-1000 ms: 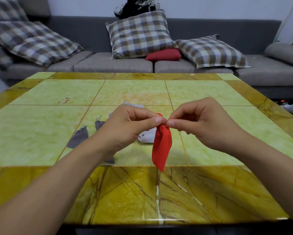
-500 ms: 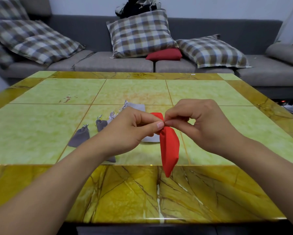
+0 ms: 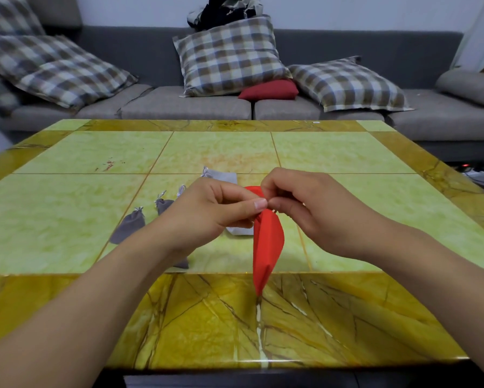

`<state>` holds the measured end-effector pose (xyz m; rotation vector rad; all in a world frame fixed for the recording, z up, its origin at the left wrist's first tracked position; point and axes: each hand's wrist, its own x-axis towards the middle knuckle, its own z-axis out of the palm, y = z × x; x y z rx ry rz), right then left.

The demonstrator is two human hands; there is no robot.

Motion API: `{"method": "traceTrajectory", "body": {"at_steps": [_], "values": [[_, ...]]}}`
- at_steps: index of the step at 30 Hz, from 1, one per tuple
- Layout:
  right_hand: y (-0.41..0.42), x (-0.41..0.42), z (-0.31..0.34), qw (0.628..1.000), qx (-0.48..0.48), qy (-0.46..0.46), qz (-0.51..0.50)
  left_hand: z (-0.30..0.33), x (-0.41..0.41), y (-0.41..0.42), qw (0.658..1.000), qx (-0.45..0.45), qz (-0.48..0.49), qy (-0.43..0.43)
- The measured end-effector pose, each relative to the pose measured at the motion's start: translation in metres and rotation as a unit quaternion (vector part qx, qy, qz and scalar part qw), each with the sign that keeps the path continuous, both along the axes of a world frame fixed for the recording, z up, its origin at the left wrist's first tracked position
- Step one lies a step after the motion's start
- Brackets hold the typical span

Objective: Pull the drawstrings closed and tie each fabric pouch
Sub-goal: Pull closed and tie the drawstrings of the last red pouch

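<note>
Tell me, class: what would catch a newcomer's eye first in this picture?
The bright red pouch, hanging above the near table edge, pinched at its top by the left hand and the right hand. Behind them, small grey pouches lie on the yellow-green table.

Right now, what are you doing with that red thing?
A person is holding a red fabric pouch up above the yellow-green table. The left hand and the right hand both pinch it at its top, where the drawstring would be, and the pouch hangs down between them. Several grey pouches lie on the table behind the hands, their tops gathered.
</note>
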<state>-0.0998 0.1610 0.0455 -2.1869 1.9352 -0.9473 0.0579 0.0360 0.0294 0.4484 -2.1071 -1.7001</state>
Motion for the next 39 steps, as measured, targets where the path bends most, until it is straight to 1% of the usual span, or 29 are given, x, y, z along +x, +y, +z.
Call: {"method": "traceTrajectory", "body": {"at_steps": [3,6,9,10,12,15,17,18,22,24,27,29,31,34,36,39], "values": [[0.004,-0.001,0.001,1.0,0.004,-0.015,0.007,0.002,-0.002,0.002,0.994,0.094,0.04,0.035],[0.005,0.0,0.0,0.999,-0.015,-0.051,0.009,0.002,-0.002,0.003,0.991,0.109,0.064,0.047],[0.009,-0.007,0.006,0.991,-0.037,-0.129,0.001,0.003,-0.003,0.003,0.993,0.056,0.095,0.051],[0.012,-0.008,0.009,0.991,-0.043,-0.124,0.001,0.003,-0.004,0.004,0.993,0.031,0.105,0.051],[0.015,-0.007,0.012,0.996,-0.071,-0.056,0.009,0.003,-0.004,0.006,0.992,-0.029,0.113,0.047],[0.012,0.0,0.008,0.992,-0.122,0.006,0.021,0.002,-0.005,0.015,0.989,-0.123,0.075,0.036],[0.008,0.002,0.004,0.988,-0.149,0.027,0.023,0.002,-0.005,0.02,0.987,-0.144,0.05,0.041],[0.007,0.002,0.003,0.987,-0.159,0.022,0.022,0.003,-0.004,0.021,0.988,-0.144,0.043,0.045],[0.008,-0.001,0.005,0.987,-0.141,-0.082,0.01,0.005,-0.003,0.022,0.992,-0.107,0.016,0.064],[0.008,-0.003,0.007,0.985,-0.091,-0.149,0.006,0.007,-0.003,0.022,0.994,-0.077,0.01,0.076],[0.01,-0.008,0.01,0.958,-0.01,-0.288,0.009,0.008,-0.003,0.024,0.995,-0.045,-0.002,0.094],[0.011,-0.01,0.01,0.941,0.012,-0.338,0.013,0.009,-0.003,0.024,0.993,-0.033,-0.005,0.11],[0.011,-0.01,0.01,0.934,0.006,-0.356,0.015,0.01,-0.003,0.025,0.992,-0.02,0.002,0.127],[0.01,-0.007,0.01,0.938,-0.021,-0.347,0.002,0.01,-0.004,0.025,0.989,-0.009,0.015,0.147],[0.009,-0.005,0.009,0.939,-0.027,-0.342,-0.006,0.009,-0.004,0.024,0.987,-0.016,0.032,0.158],[0.008,-0.003,0.008,0.933,-0.036,-0.357,-0.026,0.008,-0.006,0.027,0.982,-0.038,0.069,0.172]]}}
